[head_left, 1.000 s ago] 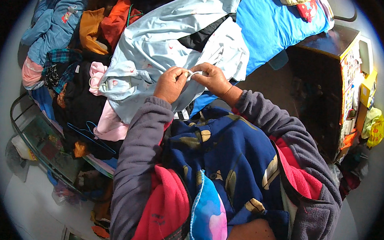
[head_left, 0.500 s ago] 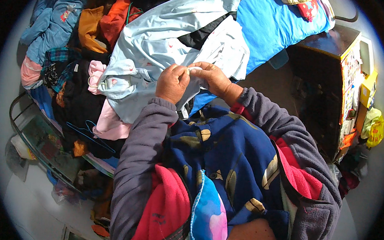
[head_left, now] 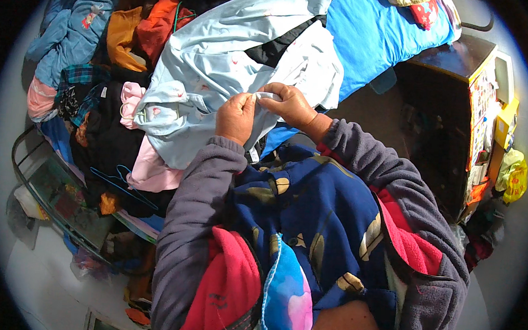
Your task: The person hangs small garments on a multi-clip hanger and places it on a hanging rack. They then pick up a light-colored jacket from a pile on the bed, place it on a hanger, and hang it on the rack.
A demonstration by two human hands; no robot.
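Note:
A light blue button-type shirt (head_left: 206,65) with small printed figures lies spread over the pile of clothes, its pale inner side turned up at the right. My left hand (head_left: 235,118) is closed in a pinch on the shirt's edge. Close beside it, my right hand (head_left: 293,109) pinches the same edge, and a short pale strip of cloth shows between the fingertips of both hands. Pink cloth (head_left: 155,169) peeks out from beneath the shirt, left of my left hand.
Dark clothes with a blue wire hanger (head_left: 124,183) lie at the left, near a curved metal bed rail (head_left: 22,162). Orange garments (head_left: 126,38) are heaped beyond. A bright blue pillow or quilt (head_left: 368,41) lies far right, next to a dark cabinet (head_left: 452,58).
My right fingers have shifted slightly on the shirt's edge, so more of the pale strip shows. Both hands stay in nearly the same place.

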